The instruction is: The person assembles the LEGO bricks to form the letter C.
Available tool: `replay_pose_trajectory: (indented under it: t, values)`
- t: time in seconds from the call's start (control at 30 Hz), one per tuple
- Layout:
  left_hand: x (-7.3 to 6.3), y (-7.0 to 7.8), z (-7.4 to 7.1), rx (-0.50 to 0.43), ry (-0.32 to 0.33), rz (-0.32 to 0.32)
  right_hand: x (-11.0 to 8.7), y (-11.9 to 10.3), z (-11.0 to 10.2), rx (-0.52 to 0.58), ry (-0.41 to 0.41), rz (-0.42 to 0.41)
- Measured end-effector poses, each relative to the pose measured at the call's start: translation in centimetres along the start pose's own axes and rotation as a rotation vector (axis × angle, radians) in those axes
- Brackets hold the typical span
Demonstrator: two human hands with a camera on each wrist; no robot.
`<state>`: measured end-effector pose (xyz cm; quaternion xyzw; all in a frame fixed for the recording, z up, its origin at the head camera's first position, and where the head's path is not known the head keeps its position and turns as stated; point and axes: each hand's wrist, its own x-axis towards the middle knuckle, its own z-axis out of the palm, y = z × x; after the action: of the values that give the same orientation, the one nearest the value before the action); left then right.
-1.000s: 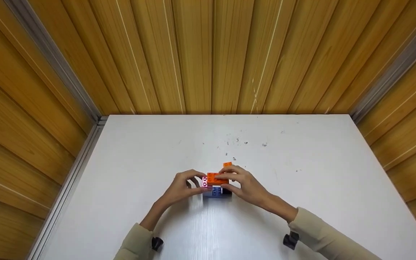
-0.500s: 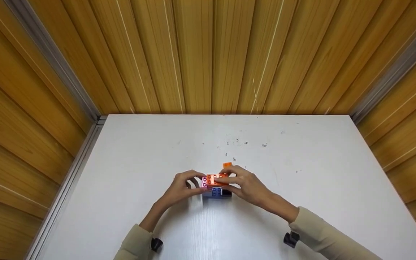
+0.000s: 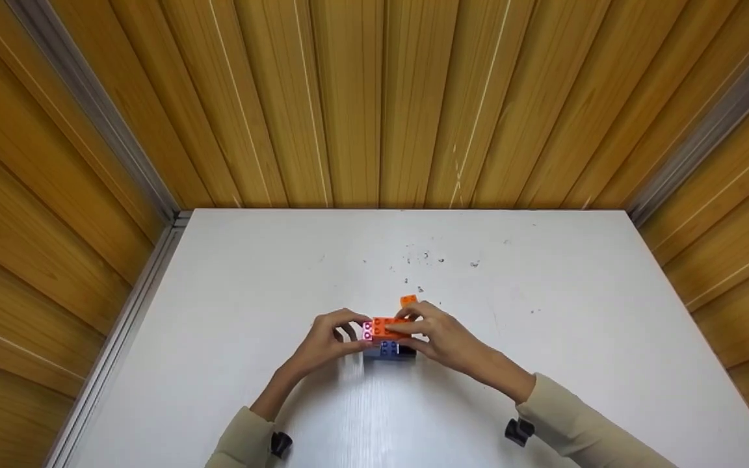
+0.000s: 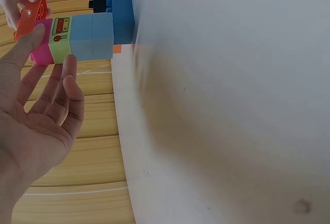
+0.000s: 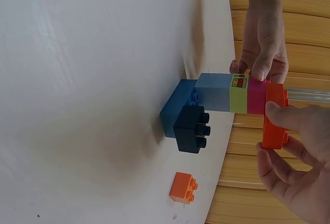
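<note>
In the right wrist view, a tower rises from a long blue brick (image 5: 177,102): light blue bricks (image 5: 213,92), a yellow-green brick (image 5: 238,94) with a printed picture, and a pink brick (image 5: 256,97) on top. A dark brick (image 5: 186,130) with studs stands on the blue one beside the tower. My left hand (image 3: 328,338) pinches the pink brick between thumb and fingers. My right hand (image 3: 446,335) grips an orange-red brick (image 5: 273,123) at the tower's top; it overlaps part of the pink brick and juts out over the dark one. Whether its studs are fully seated cannot be told.
A small orange brick (image 5: 181,187) lies on the white table (image 3: 251,260) just beyond my right hand. Dark marks spot the table's far half. Wood-patterned panels (image 3: 348,97) stand behind and at both sides.
The orange-red brick has shifted slightly toward the person and lies closer against the tower's top, the right fingers moving with it. The left hand keeps its hold on the pink brick.
</note>
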<state>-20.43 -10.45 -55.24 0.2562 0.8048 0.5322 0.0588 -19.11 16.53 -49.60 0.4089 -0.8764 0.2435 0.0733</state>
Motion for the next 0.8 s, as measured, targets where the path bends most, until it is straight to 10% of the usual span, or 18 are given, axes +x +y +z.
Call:
replay_pose_trajectory:
  t: [0.4,0.8]
  values:
    - [0.0,0.3,0.2,0.025,0.005,0.009,-0.5,-0.4,0.6,-0.072,0.059,-0.001]
    - [-0.8,0.0,-0.9,0.036,0.015,0.003,-1.2,0.4,-0.6,0.212,0.08,0.132]
